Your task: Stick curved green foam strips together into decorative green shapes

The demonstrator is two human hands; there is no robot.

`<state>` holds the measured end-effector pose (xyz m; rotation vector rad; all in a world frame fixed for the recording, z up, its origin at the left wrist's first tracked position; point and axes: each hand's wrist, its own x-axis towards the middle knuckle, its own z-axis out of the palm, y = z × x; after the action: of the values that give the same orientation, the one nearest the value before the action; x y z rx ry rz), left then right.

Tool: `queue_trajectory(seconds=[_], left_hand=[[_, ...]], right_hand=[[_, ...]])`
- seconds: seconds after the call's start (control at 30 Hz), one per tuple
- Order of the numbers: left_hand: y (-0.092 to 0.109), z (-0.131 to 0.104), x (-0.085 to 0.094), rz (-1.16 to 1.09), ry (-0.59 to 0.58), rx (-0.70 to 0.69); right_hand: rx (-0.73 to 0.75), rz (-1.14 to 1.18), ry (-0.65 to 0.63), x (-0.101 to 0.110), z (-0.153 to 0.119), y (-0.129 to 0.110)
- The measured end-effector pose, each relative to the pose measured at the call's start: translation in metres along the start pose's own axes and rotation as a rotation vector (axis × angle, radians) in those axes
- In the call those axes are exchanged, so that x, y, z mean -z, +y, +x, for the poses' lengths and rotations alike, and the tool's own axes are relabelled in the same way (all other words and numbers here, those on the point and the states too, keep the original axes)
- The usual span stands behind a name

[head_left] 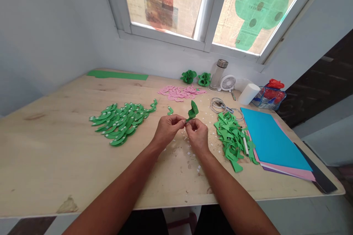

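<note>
A folded green paper piece (193,110) stands up between my two hands, its lower end pinched at the fingertips. My left hand (167,130) is closed on it from the left; my right hand (198,134) grips it from the right, and the thumbs nearly meet. Just beyond my left hand lies a small bent green paper strip (170,110). Farther left, curved green paper cut-outs (122,121) with whitish squares at their ends spread in overlapping rows. Tiny white bits (188,153) are scattered below my hands.
Green paper scraps (233,137) with a white pen (245,145) lie right, beside stacked coloured sheets (275,139). Tape rolls (217,105), a fan (228,82), a glass bottle (217,75), green paper balls (189,76) and pink scraps (179,92) stand or lie farther back.
</note>
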<state>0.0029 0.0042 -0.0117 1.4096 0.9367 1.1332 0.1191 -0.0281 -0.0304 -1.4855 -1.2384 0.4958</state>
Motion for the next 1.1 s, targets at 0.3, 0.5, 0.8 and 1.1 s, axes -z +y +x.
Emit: queue_trajectory(seconds=[0.3,0.5,0.8,1.1], left_hand=[[-0.0003,0.0005,0.0009,0.010,0.007,-0.008],[0.0004,0.0001,0.0012,0.018,0.006,-0.012],[-0.0024,0.0011,0.0015,0.003,0.003,-0.010],[-0.0019,0.0004,0.0007,0.035,0.006,-0.012]], right_hand=[[-0.012,0.029,-0.018,0.0011,-0.0004,-0.0017],[-0.011,0.039,-0.022,0.0012,-0.0002,-0.0037],[-0.015,0.040,-0.018,0.0009,0.0004,-0.0036],[-0.019,0.026,-0.016,0.0010,-0.0004,-0.0034]])
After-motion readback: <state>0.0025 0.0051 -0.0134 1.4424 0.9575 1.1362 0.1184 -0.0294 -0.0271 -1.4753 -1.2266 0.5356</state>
